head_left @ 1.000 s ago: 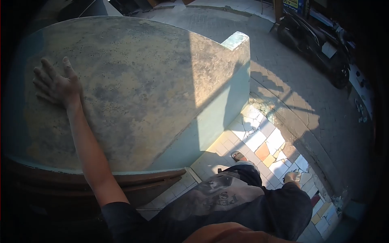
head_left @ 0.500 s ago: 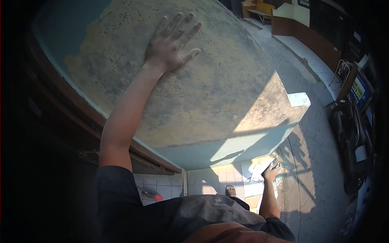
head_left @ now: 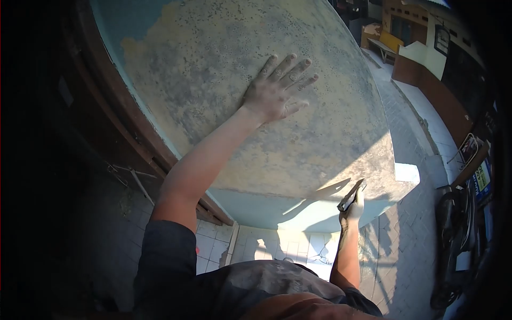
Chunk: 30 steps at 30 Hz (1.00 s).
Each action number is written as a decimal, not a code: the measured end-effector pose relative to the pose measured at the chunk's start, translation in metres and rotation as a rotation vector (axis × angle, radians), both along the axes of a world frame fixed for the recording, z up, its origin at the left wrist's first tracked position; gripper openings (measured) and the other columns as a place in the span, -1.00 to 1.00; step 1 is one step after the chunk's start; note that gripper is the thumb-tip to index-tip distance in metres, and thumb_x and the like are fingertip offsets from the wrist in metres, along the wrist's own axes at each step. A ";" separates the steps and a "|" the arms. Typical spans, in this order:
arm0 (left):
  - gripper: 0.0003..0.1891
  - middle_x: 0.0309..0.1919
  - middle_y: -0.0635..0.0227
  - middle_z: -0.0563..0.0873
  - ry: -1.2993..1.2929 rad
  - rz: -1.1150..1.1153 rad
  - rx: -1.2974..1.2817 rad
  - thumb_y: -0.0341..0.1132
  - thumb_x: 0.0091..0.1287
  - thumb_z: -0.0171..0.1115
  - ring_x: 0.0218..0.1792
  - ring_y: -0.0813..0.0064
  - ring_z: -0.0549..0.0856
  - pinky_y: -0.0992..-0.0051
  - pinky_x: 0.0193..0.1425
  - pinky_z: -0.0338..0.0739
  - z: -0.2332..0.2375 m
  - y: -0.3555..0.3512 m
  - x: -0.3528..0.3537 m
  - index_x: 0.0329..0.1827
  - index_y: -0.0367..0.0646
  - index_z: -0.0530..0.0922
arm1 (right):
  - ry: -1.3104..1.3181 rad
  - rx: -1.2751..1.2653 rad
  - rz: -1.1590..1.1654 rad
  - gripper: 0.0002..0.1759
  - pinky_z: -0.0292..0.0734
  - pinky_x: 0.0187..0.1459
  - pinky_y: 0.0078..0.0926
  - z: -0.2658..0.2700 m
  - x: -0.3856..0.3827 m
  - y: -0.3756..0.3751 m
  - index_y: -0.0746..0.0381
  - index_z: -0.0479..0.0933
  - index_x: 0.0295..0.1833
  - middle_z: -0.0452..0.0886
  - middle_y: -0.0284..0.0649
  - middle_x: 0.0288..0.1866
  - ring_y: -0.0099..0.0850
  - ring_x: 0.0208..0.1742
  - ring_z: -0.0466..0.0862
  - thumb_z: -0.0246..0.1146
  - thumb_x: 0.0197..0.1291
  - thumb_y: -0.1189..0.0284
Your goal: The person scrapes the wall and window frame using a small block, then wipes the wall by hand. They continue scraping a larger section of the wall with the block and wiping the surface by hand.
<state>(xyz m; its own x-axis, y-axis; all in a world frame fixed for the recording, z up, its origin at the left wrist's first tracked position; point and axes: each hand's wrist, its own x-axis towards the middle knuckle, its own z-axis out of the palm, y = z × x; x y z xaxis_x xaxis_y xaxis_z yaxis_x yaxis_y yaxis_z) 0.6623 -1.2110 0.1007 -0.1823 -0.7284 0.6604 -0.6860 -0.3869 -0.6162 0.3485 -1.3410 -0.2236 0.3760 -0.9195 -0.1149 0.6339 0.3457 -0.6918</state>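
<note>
My left hand (head_left: 274,96) lies flat with fingers spread on the scraped, mottled wall (head_left: 213,128), its skin pale with dust. Lower down on the right, my right hand (head_left: 353,210) is closed around a dark, flat hand tool (head_left: 349,198). That tool is up beside the sunlit lower part of the wall, its shadow falling across the surface close by. I cannot tell exactly what kind of tool it is. A light blue painted band (head_left: 256,208) runs along the wall's bottom, and more blue paint (head_left: 125,24) covers its upper left.
A brown wooden door frame (head_left: 120,114) borders the wall on the left. At the right, a small ledge (head_left: 407,173) juts from the wall's end. Beyond it are a paved lane (head_left: 408,117) and a dark motorcycle (head_left: 453,240). White floor tiles (head_left: 210,242) lie below me.
My right hand has risen with the dark tool from near the floor to the lower wall. My view has shifted, and my left hand stays spread on the wall.
</note>
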 end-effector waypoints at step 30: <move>0.27 0.74 -0.04 -0.04 1.981 0.586 0.056 0.30 0.34 0.30 0.70 -0.06 0.08 0.13 0.73 0.11 -0.410 0.312 0.102 0.76 -0.12 -0.41 | -0.023 0.248 0.108 -0.71 0.59 -0.44 -0.49 0.031 -0.004 0.123 0.03 0.58 0.06 0.58 -0.34 -0.45 -0.48 -0.52 0.61 0.25 0.54 0.05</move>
<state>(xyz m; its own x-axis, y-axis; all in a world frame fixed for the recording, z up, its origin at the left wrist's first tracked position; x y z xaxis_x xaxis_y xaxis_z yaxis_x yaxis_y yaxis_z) 0.7646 -0.8991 -0.3096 0.8047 -0.4445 -0.3934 -0.1195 -0.7704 0.6262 0.3445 -1.2182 -0.1922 0.4753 -0.8187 -0.3222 0.5985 0.5692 -0.5637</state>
